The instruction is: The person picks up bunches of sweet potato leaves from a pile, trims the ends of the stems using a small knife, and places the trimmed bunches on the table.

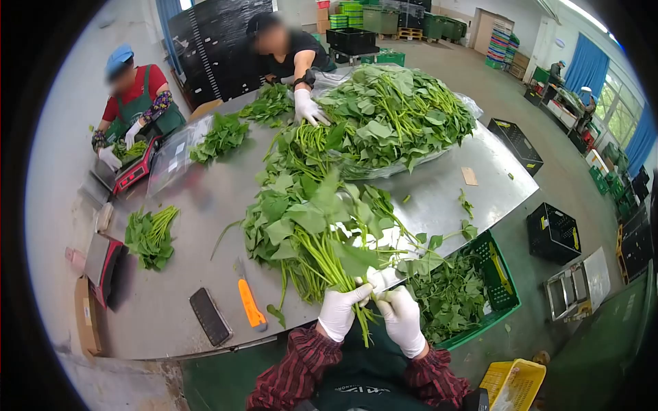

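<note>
Head view, left hand (337,313) grasping leafy stems (322,264), right hand (402,319) pinching beside them.

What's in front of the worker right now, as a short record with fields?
left hand: gripping a leafy bunch by its stems
right hand: fingers at the same stems, grip unclear
table: large leafy pile, phone, orange cutter
beside table: green crate holding loose leaves
co-workers: one touching greens, another at a red scale
</note>
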Tool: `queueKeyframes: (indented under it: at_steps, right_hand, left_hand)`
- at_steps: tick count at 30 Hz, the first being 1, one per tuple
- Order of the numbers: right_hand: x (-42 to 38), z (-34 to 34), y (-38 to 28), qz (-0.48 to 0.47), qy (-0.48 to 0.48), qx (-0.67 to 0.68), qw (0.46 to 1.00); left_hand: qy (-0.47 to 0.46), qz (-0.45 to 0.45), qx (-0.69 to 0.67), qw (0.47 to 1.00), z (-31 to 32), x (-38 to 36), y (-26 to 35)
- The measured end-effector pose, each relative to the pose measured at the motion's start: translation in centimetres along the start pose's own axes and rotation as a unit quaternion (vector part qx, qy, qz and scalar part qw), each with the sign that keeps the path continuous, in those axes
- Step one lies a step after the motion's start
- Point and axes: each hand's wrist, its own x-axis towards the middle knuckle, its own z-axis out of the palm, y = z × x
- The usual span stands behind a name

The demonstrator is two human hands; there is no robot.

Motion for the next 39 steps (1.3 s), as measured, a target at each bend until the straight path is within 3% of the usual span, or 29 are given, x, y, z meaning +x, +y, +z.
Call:
queueKeyframes:
  at_steps: [1,3,5,6,7,9,10,12,15,19,27,30,32,39]
  right_hand:
    - [-0.3,0.0,0.0,0.0,-0.004,0.0,1.0]
    - [-0.7,0.0,-0.1,0.236,0.131,0.207,0.94]
    - [1.0,-2.1,0.9,0.28,0.239,0.25,0.896]
    - [1.2,-3.9,2.1,0.315,0.208,0.241,0.894]
    - [1.2,-5.2,4.0,0.337,0.183,0.129,0.915]
    - [0.6,-7.2,6.7,0.281,0.131,-0.221,0.925]
    - [0.5,-7.3,6.9,0.28,0.128,-0.223,0.925]
    - [0.6,-8.0,6.1,0.34,0.058,0.008,0.939]
    - [1.5,-5.5,1.0,0.343,-0.071,0.14,0.926]
    - [1.9,-1.8,-1.6,0.299,-0.196,0.151,0.922]
    - [1.8,1.6,-1.7,0.269,-0.176,0.133,0.937]
    - [1.7,1.4,-2.1,0.318,-0.193,0.125,0.92]
    - [1.5,1.8,-1.9,0.325,-0.151,0.199,0.912]
    - [1.5,1.7,-2.8,0.389,-0.146,0.279,0.866]
  left_hand:
    - [0.014,0.018,0.015,1.0,0.2,-0.3,0.0]
    - [0.031,0.034,0.036,0.998,0.4,-0.7,0.3]
    - [0.086,0.075,0.023,0.993,0.1,-0.8,0.9]
    - [0.076,0.07,0.021,0.994,-0.7,-0.6,1.5]
    - [0.064,0.064,-0.011,0.996,-1.1,-0.7,2.2]
    - [0.032,0.056,-0.035,0.997,-1.6,-0.9,3.0]
    - [0.035,0.056,-0.038,0.997,-2.0,-0.9,2.9]
    - [-0.006,0.022,-0.017,1.0,-2.7,-0.7,2.1]
    - [-0.067,-0.002,-0.041,0.997,-2.8,-0.6,1.4]
    - [-0.096,-0.037,-0.038,0.994,-3.1,-0.6,1.1]
    - [-0.082,-0.027,0.004,0.996,-3.4,-1.1,1.1]
    - [-0.06,-0.034,0.011,0.998,-3.6,-1.1,0.9]
    - [-0.05,-0.034,0.002,0.998,-3.4,-1.2,0.7]
    - [-0.02,-0.042,-0.017,0.999,-3.2,-1.5,-0.1]
